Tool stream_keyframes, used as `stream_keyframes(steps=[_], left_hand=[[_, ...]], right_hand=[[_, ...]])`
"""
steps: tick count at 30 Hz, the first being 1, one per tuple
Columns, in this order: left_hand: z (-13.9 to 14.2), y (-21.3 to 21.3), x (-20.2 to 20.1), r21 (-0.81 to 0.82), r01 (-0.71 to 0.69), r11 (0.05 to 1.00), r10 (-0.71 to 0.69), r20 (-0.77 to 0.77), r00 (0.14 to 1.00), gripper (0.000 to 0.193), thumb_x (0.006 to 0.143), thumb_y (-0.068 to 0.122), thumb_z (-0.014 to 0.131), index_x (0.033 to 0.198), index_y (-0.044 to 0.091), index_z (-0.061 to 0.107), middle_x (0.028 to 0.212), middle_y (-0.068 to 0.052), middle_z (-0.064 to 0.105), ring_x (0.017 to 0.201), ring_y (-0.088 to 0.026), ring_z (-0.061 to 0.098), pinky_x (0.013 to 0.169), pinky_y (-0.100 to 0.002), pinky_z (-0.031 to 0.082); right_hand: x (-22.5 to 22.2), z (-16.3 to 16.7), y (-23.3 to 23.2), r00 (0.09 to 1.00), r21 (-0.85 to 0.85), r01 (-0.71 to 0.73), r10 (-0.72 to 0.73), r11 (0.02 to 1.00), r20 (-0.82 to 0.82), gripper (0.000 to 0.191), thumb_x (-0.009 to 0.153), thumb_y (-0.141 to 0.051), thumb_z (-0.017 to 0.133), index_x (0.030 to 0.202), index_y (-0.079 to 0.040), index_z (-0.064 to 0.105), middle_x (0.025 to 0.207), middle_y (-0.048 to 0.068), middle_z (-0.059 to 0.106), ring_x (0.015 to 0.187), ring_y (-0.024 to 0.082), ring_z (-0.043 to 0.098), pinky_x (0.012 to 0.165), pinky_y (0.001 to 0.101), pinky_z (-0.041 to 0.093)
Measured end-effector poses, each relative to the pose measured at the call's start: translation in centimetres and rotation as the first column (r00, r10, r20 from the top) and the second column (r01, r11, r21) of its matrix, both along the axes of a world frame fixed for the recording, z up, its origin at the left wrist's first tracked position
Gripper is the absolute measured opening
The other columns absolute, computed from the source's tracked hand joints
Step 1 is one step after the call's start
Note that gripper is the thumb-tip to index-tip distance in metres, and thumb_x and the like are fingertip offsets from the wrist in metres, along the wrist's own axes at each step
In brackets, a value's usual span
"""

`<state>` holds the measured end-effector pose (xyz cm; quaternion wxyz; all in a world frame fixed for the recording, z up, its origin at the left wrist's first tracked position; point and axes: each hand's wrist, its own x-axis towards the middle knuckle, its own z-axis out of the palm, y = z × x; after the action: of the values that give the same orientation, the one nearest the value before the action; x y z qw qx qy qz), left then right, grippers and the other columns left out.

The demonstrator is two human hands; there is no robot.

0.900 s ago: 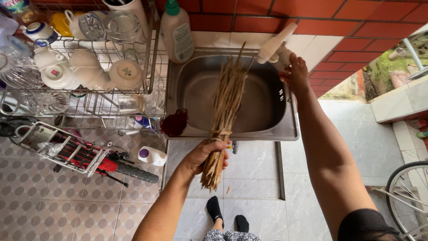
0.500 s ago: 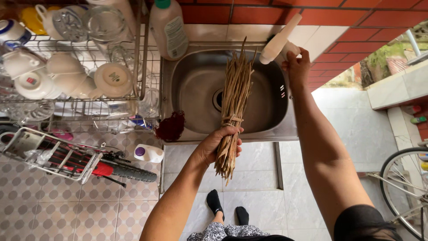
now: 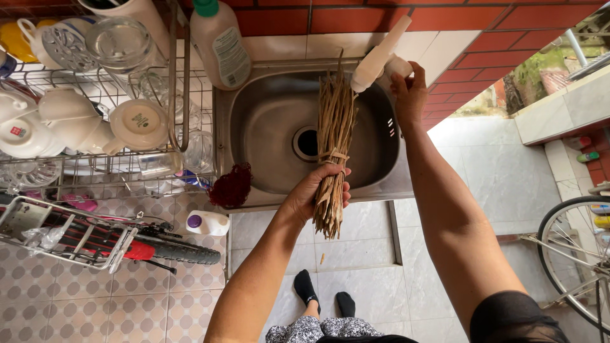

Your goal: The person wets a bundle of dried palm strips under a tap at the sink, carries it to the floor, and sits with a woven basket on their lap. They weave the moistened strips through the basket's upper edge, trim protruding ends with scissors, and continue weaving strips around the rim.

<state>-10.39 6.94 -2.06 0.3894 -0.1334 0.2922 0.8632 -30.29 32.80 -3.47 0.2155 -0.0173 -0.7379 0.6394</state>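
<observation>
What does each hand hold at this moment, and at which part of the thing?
The left hand holds a tied bundle of dry sticks just below its binding, over the sink. The right hand grips the white tap at its base.

Our left hand [image 3: 316, 190] closed in a firm grip, arm stretched forward, our right hand [image 3: 408, 95] raised, fingers curled

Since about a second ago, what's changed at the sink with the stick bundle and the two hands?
The bundle of dry sticks has been carried forward: its tips now sit under the white tap, over the steel sink. The left hand still grips it at the tied middle. The right hand stays on the tap. Nothing was let go; dish rack and soap bottle are unchanged.
</observation>
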Motion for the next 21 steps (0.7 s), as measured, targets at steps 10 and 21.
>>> stream_keyframes(steps=[10, 21], left_hand=[[0.0, 0.5, -0.3, 0.005, -0.025, 1.0, 0.025, -0.011, 1.0, 0.05, 0.085, 0.033, 0.079, 0.117, 0.0, 0.058, 0.078, -0.012, 0.07, 0.062, -0.021, 0.072, 0.06, -0.038, 0.064], [-1.5, 2.4, -1.0, -0.377, 0.085, 0.922, -0.147, -0.138, 0.979, 0.043, 0.084, 0.034, 0.08, 0.1, -0.004, 0.067, 0.077, -0.018, 0.072, 0.064, -0.026, 0.073, 0.06, -0.038, 0.064]], right_hand=[[0.1, -0.6, 0.8, 0.986, 0.417, 0.144, -0.167, 0.897, 0.019, 0.057, 0.096, -0.014, 0.075, 0.145, -0.004, 0.047, 0.102, 0.015, 0.066, 0.088, 0.024, 0.065, 0.076, 0.0356, 0.053], [9.3, -1.7, -8.9, 0.811, -0.291, -0.138, 0.277, 0.947, 0.515, 0.063, 0.095, -0.03, 0.073, 0.144, -0.007, 0.042, 0.11, 0.012, 0.063, 0.087, 0.017, 0.064, 0.07, 0.0313, 0.056]])
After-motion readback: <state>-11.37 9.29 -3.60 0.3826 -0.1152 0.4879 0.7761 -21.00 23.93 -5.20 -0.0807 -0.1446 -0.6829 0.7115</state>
